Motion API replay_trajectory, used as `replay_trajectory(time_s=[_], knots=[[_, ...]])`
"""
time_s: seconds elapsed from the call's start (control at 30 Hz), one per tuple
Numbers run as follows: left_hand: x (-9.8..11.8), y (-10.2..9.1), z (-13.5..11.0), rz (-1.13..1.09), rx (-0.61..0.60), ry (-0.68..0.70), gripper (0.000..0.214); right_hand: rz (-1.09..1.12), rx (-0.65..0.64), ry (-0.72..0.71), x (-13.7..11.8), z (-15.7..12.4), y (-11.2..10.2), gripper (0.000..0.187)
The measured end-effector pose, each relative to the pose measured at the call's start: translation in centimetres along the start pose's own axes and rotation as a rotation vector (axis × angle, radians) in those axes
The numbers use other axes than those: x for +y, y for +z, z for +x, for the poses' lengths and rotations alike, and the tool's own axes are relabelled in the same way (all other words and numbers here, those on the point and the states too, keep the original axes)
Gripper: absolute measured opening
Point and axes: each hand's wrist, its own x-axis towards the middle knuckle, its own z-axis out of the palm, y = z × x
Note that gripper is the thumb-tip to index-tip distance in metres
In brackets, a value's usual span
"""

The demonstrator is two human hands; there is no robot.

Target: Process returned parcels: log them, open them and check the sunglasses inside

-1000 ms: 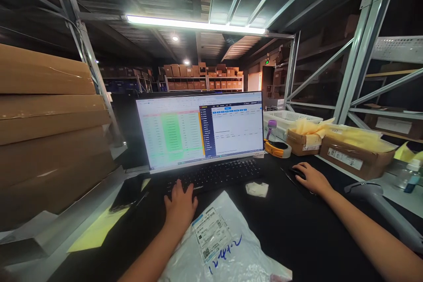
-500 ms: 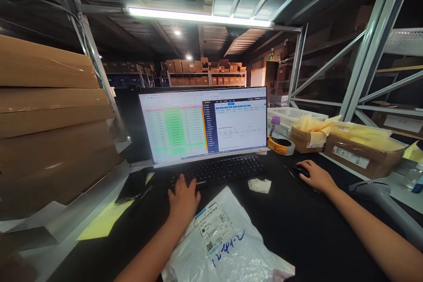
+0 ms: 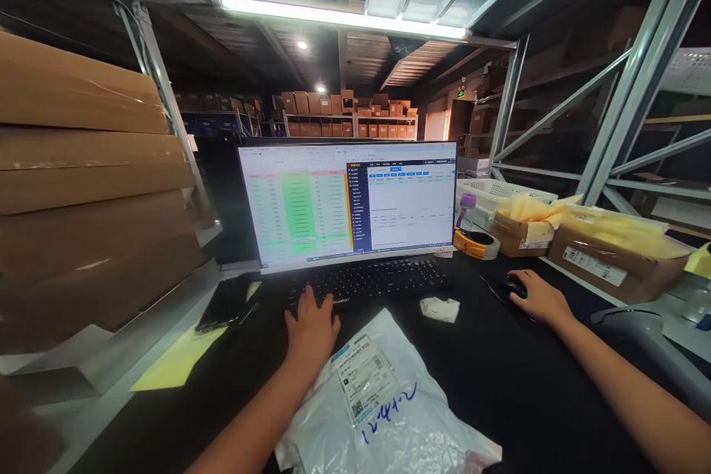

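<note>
My left hand (image 3: pixel 312 326) lies with fingers spread over the lower left of a black keyboard (image 3: pixel 383 279). My right hand (image 3: pixel 541 298) is wrapped over a black computer mouse (image 3: pixel 515 285) on the dark desk mat. Between my forearms rests a white plastic mailing bag (image 3: pixel 411 415), with a printed shipping label (image 3: pixel 364 378) and blue handwriting on it. Behind the keyboard stands a monitor (image 3: pixel 405 196) showing a spreadsheet with a green column beside another program window. A crumpled white scrap (image 3: pixel 440 309) lies between keyboard and mouse.
Cardboard boxes (image 3: pixel 83 163) are stacked at the left. A phone (image 3: pixel 222 304) lies partly on yellow paper (image 3: pixel 172 363). At the right are tape rolls (image 3: pixel 476 244), a white basket (image 3: pixel 511 189), cartons of yellow envelopes (image 3: pixel 594 259) and a grey barcode scanner (image 3: pixel 633 322). Metal shelving frames the desk.
The camera view has shifted slightly, so the scene sits a little further right and mostly higher. Both hands keep their places at keyboard and mouse.
</note>
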Motion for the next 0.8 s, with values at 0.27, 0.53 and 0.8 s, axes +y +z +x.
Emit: replay_trajectory(time_s=[0.27, 0.53, 0.8], knots=[[-0.2, 0.2, 0.0, 0.005, 0.026, 0.013, 0.044, 0.009, 0.016, -0.014, 0.2, 0.1, 0.3, 0.046], [0.1, -0.1, 0.0, 0.001, 0.005, 0.003, 0.044, 0.037, -0.003, -0.064, 0.4, 0.0, 0.4, 0.048], [0.2, -0.9, -0.5, -0.046, -0.027, -0.008, 0.045, 0.055, 0.039, -0.014, 2.1, 0.4, 1.4, 0.055]])
